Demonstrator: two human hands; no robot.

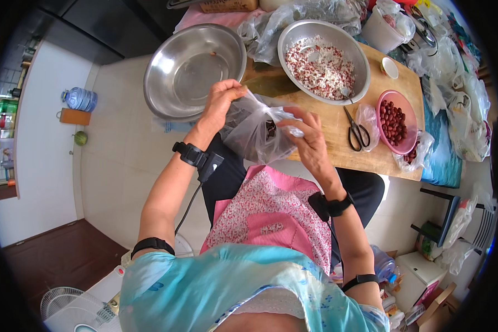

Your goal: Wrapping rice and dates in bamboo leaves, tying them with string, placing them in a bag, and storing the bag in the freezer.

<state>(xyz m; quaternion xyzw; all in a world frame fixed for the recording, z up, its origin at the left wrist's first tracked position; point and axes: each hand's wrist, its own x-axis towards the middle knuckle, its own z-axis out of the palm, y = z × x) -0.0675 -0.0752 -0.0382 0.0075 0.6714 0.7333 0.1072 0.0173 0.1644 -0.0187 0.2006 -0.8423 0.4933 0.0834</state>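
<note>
Between my hands hangs a clear plastic bag (257,137), gathered into a twist near its top, with something dark inside that I cannot make out. My left hand (222,101) pinches one corner of the bag's mouth. Thumb and fingers of my right hand (307,130) grip the bunched plastic on the other side. The bag is over my lap at the near edge of the wooden board (340,162). A large steel basin (195,79), nearly bare inside, is just beyond my left hand. Past my right hand stands a steel bowl (321,66) of white rice mixed with red beans, a spoon in it.
Black-handled scissors (357,133) lie on the board beside a pink bowl (413,130) of red dates. A small white cup (389,67) is tipped near the far right edge. Plastic bags (467,124) crowd the right side; a white bucket (382,31) stands behind.
</note>
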